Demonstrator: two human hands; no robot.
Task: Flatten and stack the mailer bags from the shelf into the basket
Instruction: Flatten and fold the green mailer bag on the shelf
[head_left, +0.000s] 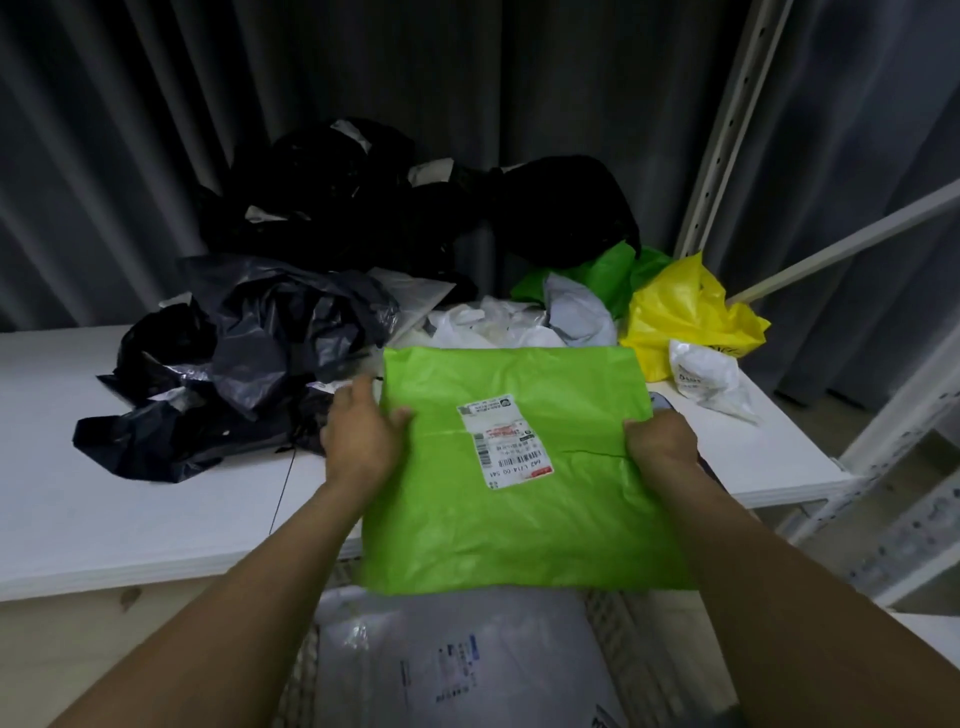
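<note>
The green mailer bag (519, 530) is held flat and spread between both hands, its far half over the front of the white shelf (104, 493), its near edge over the basket (641, 639) at six o'clock; a white shipping label (506, 441) sits on its upper face, slightly tilted. The left hand (358, 436) takes the bag's nine o'clock edge, thumb on top and fingers (360, 388) pinching from behind; the right hand (660, 441) pinches the three o'clock edge, thumb on top, the rest of its fingers hidden under the plastic. In the basket lies a white mailer (457, 660) with printed text, flat, just below the green one. On the shelf, at ten o'clock of the held bag, is a crumpled heap of dark grey bags (260, 353); behind it, at eleven to twelve o'clock, a mound of black bags (363, 197); at twelve o'clock, rumpled white bags (498, 322); at one o'clock a second green bag (608, 275) and a yellow bag (685, 312), with a small white bag (706, 374) just beside the yellow one; grey curtains (130, 130) hang behind.
</note>
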